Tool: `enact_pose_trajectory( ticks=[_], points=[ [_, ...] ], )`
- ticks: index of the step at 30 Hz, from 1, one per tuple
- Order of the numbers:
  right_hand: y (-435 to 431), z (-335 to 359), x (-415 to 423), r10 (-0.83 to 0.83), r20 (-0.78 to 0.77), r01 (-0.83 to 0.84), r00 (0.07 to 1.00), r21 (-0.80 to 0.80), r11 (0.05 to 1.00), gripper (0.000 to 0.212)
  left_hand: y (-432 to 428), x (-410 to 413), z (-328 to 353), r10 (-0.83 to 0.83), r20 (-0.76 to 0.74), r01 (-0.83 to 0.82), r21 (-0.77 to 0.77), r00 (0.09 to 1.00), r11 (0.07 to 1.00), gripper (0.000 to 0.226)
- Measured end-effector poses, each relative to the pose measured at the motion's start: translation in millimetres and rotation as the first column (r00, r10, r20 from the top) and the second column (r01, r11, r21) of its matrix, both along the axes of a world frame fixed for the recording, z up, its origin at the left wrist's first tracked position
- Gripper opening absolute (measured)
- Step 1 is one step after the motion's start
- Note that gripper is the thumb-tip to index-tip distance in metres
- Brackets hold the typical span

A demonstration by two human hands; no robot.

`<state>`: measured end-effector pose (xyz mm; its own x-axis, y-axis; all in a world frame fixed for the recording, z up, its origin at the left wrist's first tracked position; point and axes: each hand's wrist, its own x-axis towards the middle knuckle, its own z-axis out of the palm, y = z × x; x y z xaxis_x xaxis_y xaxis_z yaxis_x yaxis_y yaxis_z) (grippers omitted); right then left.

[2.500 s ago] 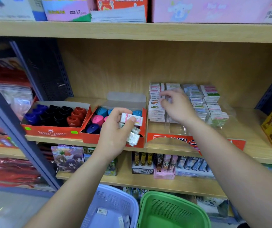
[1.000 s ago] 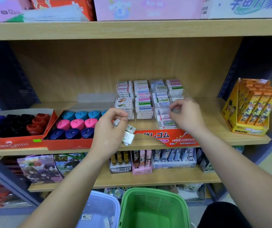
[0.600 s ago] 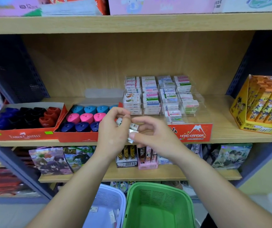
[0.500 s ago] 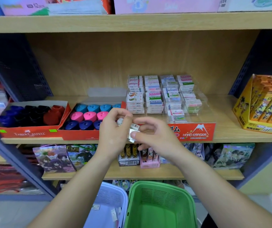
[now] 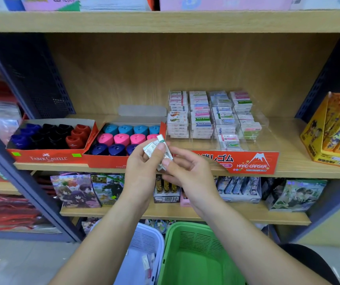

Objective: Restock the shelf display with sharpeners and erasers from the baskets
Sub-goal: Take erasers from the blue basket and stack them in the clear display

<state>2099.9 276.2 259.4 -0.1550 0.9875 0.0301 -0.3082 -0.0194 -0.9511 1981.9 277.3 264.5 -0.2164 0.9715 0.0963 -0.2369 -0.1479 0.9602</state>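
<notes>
Erasers point(image 5: 158, 150): a small bunch of wrapped ones, held in the air in front of the shelf point(image 5: 288, 138) edge, between the sharpener box and the eraser case. I'd say three or four, but the wrappers overlap too much to count.
Left hand point(image 5: 142, 171): curled round the bunch, thumb on top.
Right hand point(image 5: 187, 171): thumb and fingertips pinch at the lower end of the bunch, apparently picking one off.
Case point(image 5: 262, 128): clear, four columns across. The back and middle rows are stacked high. At the front I see one low stack in the third column and a short one in the fourth, and the two left front slots look bare.
Sharpeners point(image 5: 121, 138): in the near red box, four teal, four pink (the last half hidden) and three navy showing, with the hands covering the rest.
Far box point(image 5: 47, 158): three red sharpeners. The blue and black ones are too dark to count.
White basket point(image 5: 150, 233): two or three erasers lie in the part I can see.
Green basket point(image 5: 185, 228): nothing shows in it.
Progress: well along, by my reckoning. Both sharpener boxes look full and the green basket looks spent.
Left to do: place the bunch, fill the front slots, and empty the white basket.
</notes>
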Motion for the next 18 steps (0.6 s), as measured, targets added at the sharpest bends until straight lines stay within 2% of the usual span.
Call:
enact_pose_trajectory(
  ticks=[3,6,9,12,15,18],
  points=[
    [1.8,2.5,3.2,-0.011,-0.013,0.01,1.0,-0.057,0.998,0.02,0.8,-5.5,0.6,-0.046,-0.037,0.046,0.01,0.998,0.999,0.036],
    [4.2,5.1,9.0,0.002,0.064,0.002,0.998,-0.068,0.998,0.016,0.6,-9.5,2.7,-0.084,-0.06,0.084,0.006,0.995,0.996,0.042],
    [4.8,5.5,11.4,-0.063,0.127,0.065,0.99,-0.007,0.998,0.017,1.8,-11.9,3.6,-0.079,-0.082,0.08,0.008,0.993,0.997,0.029],
    [6.7,5.1,14.7,-0.146,0.146,0.14,0.978,0.055,0.989,0.021,5.1,-16.7,2.8,-0.046,-0.08,0.045,-0.003,0.996,0.999,0.029],
    [7.8,6.6,18.9,-0.122,0.134,0.113,0.983,0.074,0.991,0.022,6.9,-20.6,3.5,-0.052,-0.072,0.053,0.009,0.996,0.999,0.028],
    [8.3,6.5,21.2,-0.083,0.068,0.078,0.994,0.077,0.994,0.021,6.3,-19.6,4.9,-0.076,-0.037,0.076,0.004,0.996,0.997,0.016]
  ],
)
